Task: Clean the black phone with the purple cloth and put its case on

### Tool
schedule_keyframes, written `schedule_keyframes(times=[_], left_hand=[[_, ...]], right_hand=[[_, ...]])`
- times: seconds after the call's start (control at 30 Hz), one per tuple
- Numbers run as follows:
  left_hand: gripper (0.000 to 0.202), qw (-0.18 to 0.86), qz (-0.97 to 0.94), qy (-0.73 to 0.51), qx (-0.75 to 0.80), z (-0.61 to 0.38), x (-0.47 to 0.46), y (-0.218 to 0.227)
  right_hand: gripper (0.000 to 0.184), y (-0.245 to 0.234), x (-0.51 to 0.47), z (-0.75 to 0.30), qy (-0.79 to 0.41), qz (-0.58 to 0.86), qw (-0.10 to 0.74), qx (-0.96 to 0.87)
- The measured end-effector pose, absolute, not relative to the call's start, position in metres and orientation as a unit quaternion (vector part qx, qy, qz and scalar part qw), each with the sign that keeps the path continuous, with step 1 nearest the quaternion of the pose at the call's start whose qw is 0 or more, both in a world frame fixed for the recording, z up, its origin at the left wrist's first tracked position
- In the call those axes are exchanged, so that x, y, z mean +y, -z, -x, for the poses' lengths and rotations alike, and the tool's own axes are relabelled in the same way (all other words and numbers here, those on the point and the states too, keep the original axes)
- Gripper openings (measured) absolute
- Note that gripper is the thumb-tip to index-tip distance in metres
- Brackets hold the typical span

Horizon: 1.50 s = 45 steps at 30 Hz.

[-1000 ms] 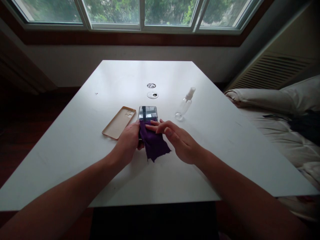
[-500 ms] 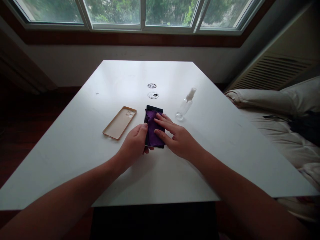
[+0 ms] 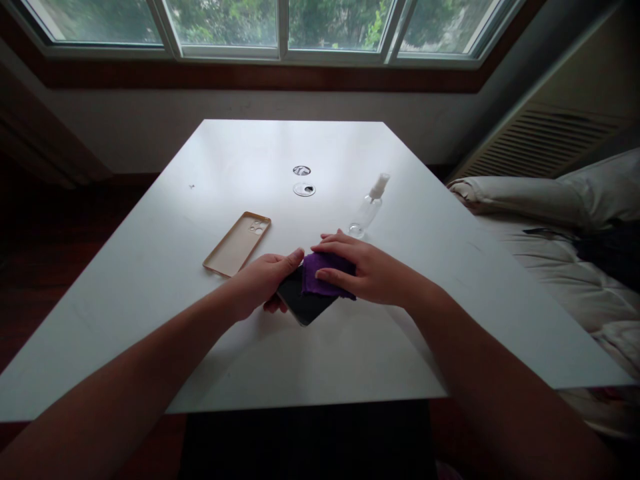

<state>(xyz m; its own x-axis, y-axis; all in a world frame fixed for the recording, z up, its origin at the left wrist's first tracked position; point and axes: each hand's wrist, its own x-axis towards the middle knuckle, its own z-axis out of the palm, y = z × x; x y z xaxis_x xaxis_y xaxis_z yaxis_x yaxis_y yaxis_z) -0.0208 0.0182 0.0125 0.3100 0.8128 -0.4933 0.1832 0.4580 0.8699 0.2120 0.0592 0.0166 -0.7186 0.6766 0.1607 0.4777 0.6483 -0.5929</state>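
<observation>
My left hand (image 3: 263,283) grips a dark smartphone (image 3: 305,307) by its left edge, thumb on top and fingers underneath. The phone is turned at a slant above the table, its upper part covered. Over that part lies a purple cloth (image 3: 325,275), folded, with my right hand (image 3: 363,267) closed over it and pressing it to the phone. To the left, a clear phone case with a golden rim (image 3: 237,245) rests on the table. A transparent spray bottle (image 3: 369,208) lies beyond my right hand.
The white table (image 3: 240,373) carries two round cable holes (image 3: 304,189) toward its far side. Behind it are a wall and a window (image 3: 225,27). On the right stands a light padded seat (image 3: 530,267) with dark fabric (image 3: 613,257) on it.
The phone has turned from upright to slanted in my left hand. My right hand has moved right and slightly down, bunching the cloth, which now leaves the phone's near part bare.
</observation>
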Motion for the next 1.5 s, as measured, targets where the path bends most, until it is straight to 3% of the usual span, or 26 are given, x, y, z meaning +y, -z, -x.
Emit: schedule_keyframes(times=[0.3, 0.43, 0.53, 0.67, 0.77, 0.9, 1.17, 1.33, 1.5], left_hand=[[0.075, 0.657, -0.492, -0.153, 0.550, 0.021, 0.012, -0.023], [0.082, 0.668, -0.448, -0.173, 0.569, 0.021, 0.011, -0.023], [0.089, 0.703, -0.356, -0.247, 0.564, 0.020, 0.014, -0.023], [0.090, 0.723, -0.357, -0.358, 0.470, 0.018, 0.022, -0.024], [0.091, 0.679, -0.447, -0.387, 0.435, 0.015, 0.021, -0.022], [0.070, 0.575, -0.551, -0.373, 0.476, 0.009, 0.012, -0.013], [0.052, 0.534, -0.493, -0.382, 0.571, 0.008, 0.011, -0.008], [0.048, 0.543, -0.420, -0.400, 0.608, 0.010, 0.016, -0.011], [0.046, 0.545, -0.404, -0.398, 0.617, 0.010, 0.015, -0.013]], right_hand=[[0.060, -0.033, 0.049, -0.208, -0.409, 0.377, 0.031, -0.831], [0.054, -0.033, 0.047, -0.205, -0.474, 0.370, 0.016, -0.799], [0.052, -0.026, 0.047, -0.201, -0.510, 0.385, 0.076, -0.766], [0.058, -0.011, 0.049, -0.197, -0.592, 0.435, 0.238, -0.635], [0.057, -0.005, 0.051, -0.193, -0.626, 0.453, 0.343, -0.534], [0.051, -0.006, 0.047, -0.187, -0.649, 0.443, 0.384, -0.484], [0.035, -0.003, 0.040, -0.181, -0.741, 0.384, 0.290, -0.470], [0.039, -0.012, 0.039, -0.186, -0.790, 0.342, 0.172, -0.479], [0.039, -0.016, 0.036, -0.186, -0.803, 0.324, 0.132, -0.483]])
